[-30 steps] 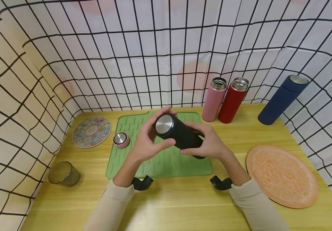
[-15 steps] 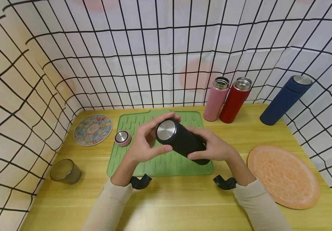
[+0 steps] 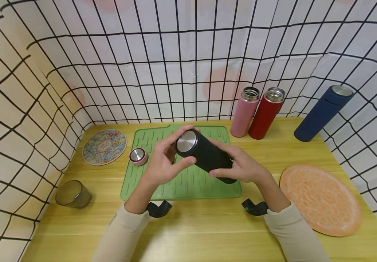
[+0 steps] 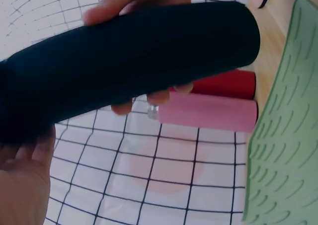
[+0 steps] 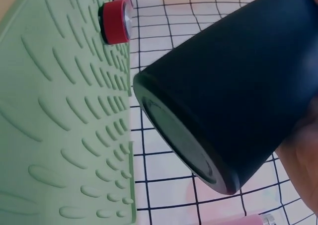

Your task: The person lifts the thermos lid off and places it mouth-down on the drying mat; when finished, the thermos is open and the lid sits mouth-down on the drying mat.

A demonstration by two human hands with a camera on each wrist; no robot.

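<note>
A black thermos bottle [image 3: 211, 156] is held tilted above the green drying mat [image 3: 188, 187], its steel-topped lid [image 3: 187, 141] raised toward the upper left. My left hand [image 3: 163, 163] grips the lid end, with the thumb along the near side. Farther down, my right hand [image 3: 244, 163] holds the body close to the base, fingers wrapped round it in the left wrist view. The bottle's round bottom [image 5: 179, 138] faces the right wrist camera. On the mat lie a pink lid [image 3: 138, 156] and a red lid [image 5: 115, 22]; the hands and bottle hide the red one from the head view.
Pink [image 3: 244, 114] and red [image 3: 266, 115] bottles stand lidless at the back right. Farther right is a lidded blue bottle [image 3: 322, 113]. An orange round mat [image 3: 319, 200] lies at right; a patterned coaster [image 3: 104, 147] and dark glass [image 3: 73, 194] sit at left. Grid-patterned cloth walls surround the table.
The black bottle dipped a little and then rose slightly, staying in both hands. The grip looks nearly the same, and the view has shifted a bit.
</note>
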